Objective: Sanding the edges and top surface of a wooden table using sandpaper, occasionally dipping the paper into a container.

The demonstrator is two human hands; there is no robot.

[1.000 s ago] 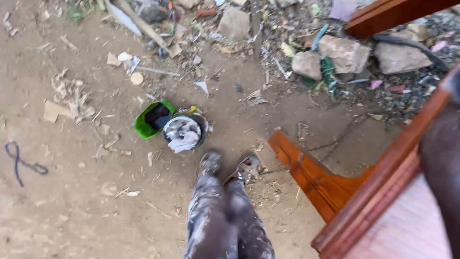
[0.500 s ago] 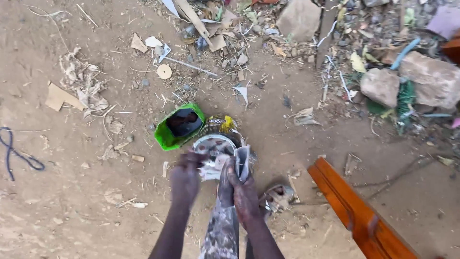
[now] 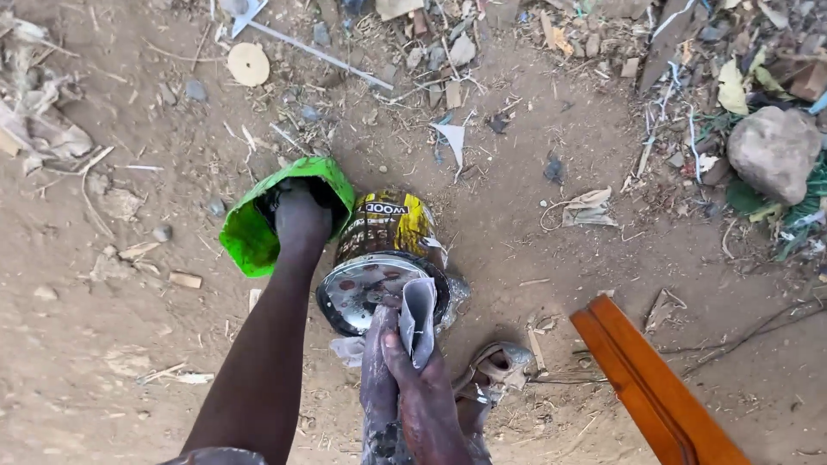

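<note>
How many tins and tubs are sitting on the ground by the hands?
2: a green tub that the left hand reaches into, and a round metal tin right beside it, under the right hand holding a rag. Rubbish may hide more.

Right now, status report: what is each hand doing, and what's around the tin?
Left hand reaching into green container. Right hand grips grey rag over tin. Orange wooden piece and rock lie off to the right, on the dirt.

A bright green cut container point(image 3: 250, 232) stands on the dirt just beside a lidded tin point(image 3: 383, 271), grey rag point(image 3: 419, 319) draped over its rim.
</note>
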